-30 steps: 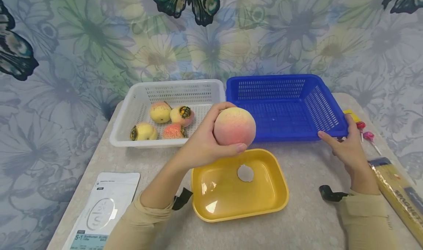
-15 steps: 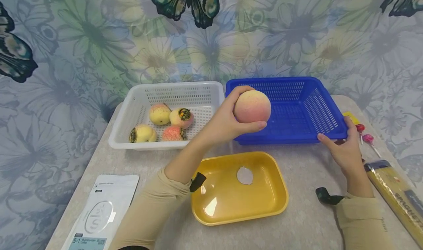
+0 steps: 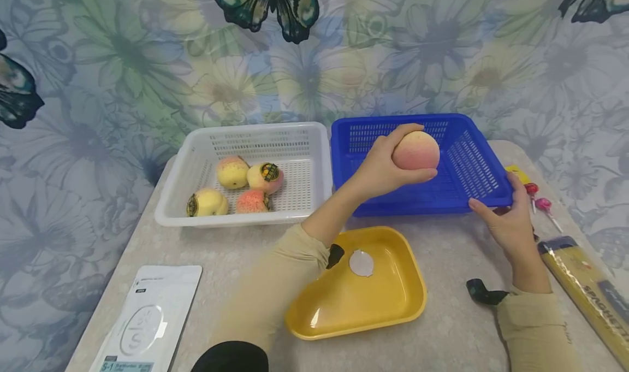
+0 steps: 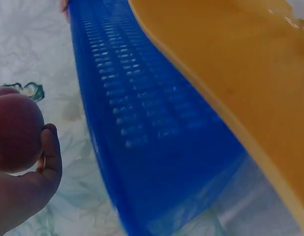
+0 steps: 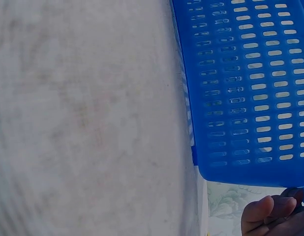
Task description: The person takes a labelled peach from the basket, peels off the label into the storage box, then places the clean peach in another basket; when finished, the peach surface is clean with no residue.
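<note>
My left hand (image 3: pixel 382 167) is curled round the peach (image 3: pixel 416 151), nearly round, its yellow side up and pink below. I hold it over the blue basket (image 3: pixel 417 208), whose long axis runs leftward from my right hand (image 3: pixel 511 224), which grips its near right corner. A pale table (image 3: pixel 447 268) spreads beneath both hands, a flower-patterned wall (image 3: pixel 319 82) beyond them

The left sleeve (image 3: pixel 275 276) and right sleeve (image 3: pixel 535 325) are beige and creased. A black tab (image 3: pixel 335 256) shows beside the first, a curved black piece (image 3: pixel 484 294) beside the second.
</note>
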A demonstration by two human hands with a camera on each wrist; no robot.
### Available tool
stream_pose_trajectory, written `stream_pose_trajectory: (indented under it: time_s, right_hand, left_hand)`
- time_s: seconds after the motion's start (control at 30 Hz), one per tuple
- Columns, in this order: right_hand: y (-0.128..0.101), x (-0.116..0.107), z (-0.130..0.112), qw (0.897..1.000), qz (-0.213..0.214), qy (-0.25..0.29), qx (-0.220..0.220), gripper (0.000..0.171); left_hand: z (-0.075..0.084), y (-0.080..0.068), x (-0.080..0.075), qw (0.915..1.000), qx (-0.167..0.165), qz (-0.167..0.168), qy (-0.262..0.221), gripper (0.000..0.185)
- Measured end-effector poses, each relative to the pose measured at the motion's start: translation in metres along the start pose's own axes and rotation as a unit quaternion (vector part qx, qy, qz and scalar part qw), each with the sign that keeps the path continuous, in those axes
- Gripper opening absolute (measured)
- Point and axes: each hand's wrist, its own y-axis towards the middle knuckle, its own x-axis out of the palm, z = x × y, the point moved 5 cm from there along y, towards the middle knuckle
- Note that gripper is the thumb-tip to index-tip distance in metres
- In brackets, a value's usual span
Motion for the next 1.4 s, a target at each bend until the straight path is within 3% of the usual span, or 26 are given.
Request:
stream_pose_trajectory:
  time_s: [0.3,0.43,0.63,1.0,1.17,1.4]
  right_hand:
    - [0.003,0.0,-0.003,1.0,0.003,0.0,-0.028,0.094]
    - [0.004,-0.001,-0.002,1.0,0.003,-0.001,-0.016,0.095]
    - [0.003,0.002,-0.003,1.0,-0.008,0.003,0.005,0.098]
    - [0.001,0.007,-0.004,1.0,-0.014,0.004,0.006,0.1]
    - [0.001,0.004,-0.003,1.0,-0.017,0.006,0.012,0.101]
    - [0.0,-0.003,-0.002,1.0,-0.011,0.011,0.015,0.099]
  left_hand:
    - [-0.015,0.03,0.03,0.9975,-0.054,0.041,0.02,0.079]
    - [-0.02,0.042,0.045,0.9946,-0.075,0.058,0.043,0.079]
    - [-0.028,0.056,0.067,0.9914,-0.108,0.053,0.052,0.08]
    - [-0.038,0.071,0.084,0.9727,-0.165,0.056,0.153,0.084]
    - [-0.042,0.077,0.094,0.9662,-0.174,0.036,0.187,0.079]
    - [-0.043,0.085,0.112,0.9614,-0.163,-0.022,0.221,0.078]
